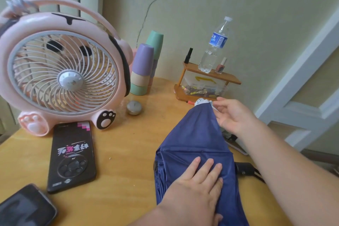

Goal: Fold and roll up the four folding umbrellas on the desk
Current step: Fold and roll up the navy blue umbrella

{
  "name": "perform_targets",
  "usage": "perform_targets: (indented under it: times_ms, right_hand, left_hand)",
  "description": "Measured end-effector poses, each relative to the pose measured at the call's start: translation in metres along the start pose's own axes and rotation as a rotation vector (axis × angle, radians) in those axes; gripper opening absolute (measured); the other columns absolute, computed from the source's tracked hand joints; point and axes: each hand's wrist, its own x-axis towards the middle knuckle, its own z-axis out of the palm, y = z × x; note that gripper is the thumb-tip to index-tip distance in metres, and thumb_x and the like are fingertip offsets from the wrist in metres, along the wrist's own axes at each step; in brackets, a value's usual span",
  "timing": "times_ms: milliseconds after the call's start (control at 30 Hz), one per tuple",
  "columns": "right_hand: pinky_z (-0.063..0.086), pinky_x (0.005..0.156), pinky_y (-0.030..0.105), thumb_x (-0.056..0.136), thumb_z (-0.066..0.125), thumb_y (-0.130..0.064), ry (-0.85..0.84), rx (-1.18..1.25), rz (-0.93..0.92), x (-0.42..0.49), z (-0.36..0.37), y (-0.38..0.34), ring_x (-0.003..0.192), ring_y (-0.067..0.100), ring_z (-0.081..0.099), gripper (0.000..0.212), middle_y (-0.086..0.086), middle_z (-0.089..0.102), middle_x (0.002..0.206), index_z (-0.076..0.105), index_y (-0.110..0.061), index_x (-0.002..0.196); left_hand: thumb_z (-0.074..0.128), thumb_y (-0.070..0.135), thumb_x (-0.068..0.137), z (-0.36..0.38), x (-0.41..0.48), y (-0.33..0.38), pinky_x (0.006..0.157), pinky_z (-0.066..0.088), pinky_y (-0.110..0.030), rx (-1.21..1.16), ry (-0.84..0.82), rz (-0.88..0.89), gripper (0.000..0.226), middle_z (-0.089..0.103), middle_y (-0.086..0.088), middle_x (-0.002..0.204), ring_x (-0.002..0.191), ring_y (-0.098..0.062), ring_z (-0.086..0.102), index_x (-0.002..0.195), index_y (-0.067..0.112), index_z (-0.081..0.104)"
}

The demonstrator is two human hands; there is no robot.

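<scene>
The worktop was yellow wood and carried everything under both hands. The fan, pink with paw-shaped feet, stood well to the left of the hands and beyond them. The umbrella, navy and collapsed, lay on the worktop between the hands. Its wide bunched end was under the left hand and its narrow end, with a white printed tip, reached the right hand.

The left hand lay flat on the fabric with straight fingers, pressing it down. The right hand was further out, well apart from the left. Its fingertips pinched the fabric edge just beside the tip, where something small and white showed.

A black phone lay back up, well to the left of the left hand. A second dark phone lay further left, at the near edge. Stacked pastel cups stood upside down beyond the hands, just right of the fan. A small wooden rack stood just beyond the right hand. On its top shelf stood a water bottle and a small nail-polish bottle. A round grey tin sat to the left of the right hand, near the fan's foot.
</scene>
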Motion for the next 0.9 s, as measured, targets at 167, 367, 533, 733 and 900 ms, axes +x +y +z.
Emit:
perform_targets:
  times_ms: [167,367,533,733,900]
  right_hand:
    - [0.056,0.062,0.032,0.089,0.072,-0.004,-0.047,-0.302,0.038,-0.013,-0.019,0.030,0.072,0.019,0.073,0.028,0.007,0.074,0.093,0.060,-0.014,0.111]
    - [0.055,0.093,0.040,0.082,0.072,0.001,0.026,-0.125,-0.276,-0.009,-0.022,0.074,0.103,0.024,0.070,0.040,0.013,0.073,0.116,0.072,-0.028,0.109]
    - [0.060,0.070,0.027,0.093,0.049,0.013,-0.167,0.306,-0.267,-0.009,-0.040,0.066,0.090,0.018,0.075,0.050,0.008,0.078,0.103,0.064,-0.020,0.126]
    - [0.054,0.090,0.030,0.089,0.059,0.006,-0.194,0.154,-0.241,-0.009,-0.037,0.070,0.107,0.020,0.068,0.049,0.003,0.070,0.125,0.073,-0.027,0.122]
    - [0.052,0.081,0.024,0.090,0.059,0.008,-0.191,0.149,-0.245,-0.010,-0.038,0.070,0.105,0.015,0.067,0.046,0.000,0.069,0.126,0.074,-0.025,0.118]
  left_hand:
    - [0.070,0.076,0.060,0.011,0.003,-0.002,0.116,0.037,-0.041,-0.074,0.020,0.017,0.070,0.062,0.000,0.142,0.131,-0.021,0.060,0.117,0.035,0.075]
    - [0.066,0.046,0.074,-0.020,-0.002,-0.007,0.081,0.058,-0.029,-0.256,0.459,-0.016,0.017,0.073,0.014,0.093,0.090,-0.010,0.069,0.080,0.032,0.075]
    - [0.068,0.019,0.092,-0.073,-0.014,-0.071,0.077,0.051,-0.017,-0.820,0.706,-0.687,0.010,0.073,0.020,0.083,0.078,0.001,0.066,0.088,0.027,0.073]
    - [0.075,0.018,0.086,-0.068,0.011,-0.122,0.080,0.060,-0.038,-0.926,0.098,-0.770,0.004,0.078,0.006,0.083,0.074,-0.012,0.067,0.085,0.019,0.078]
    - [0.074,0.039,0.083,-0.069,0.046,-0.118,0.085,0.058,-0.026,-0.762,-0.101,-0.677,0.018,0.075,0.017,0.102,0.096,-0.006,0.069,0.100,0.033,0.077]
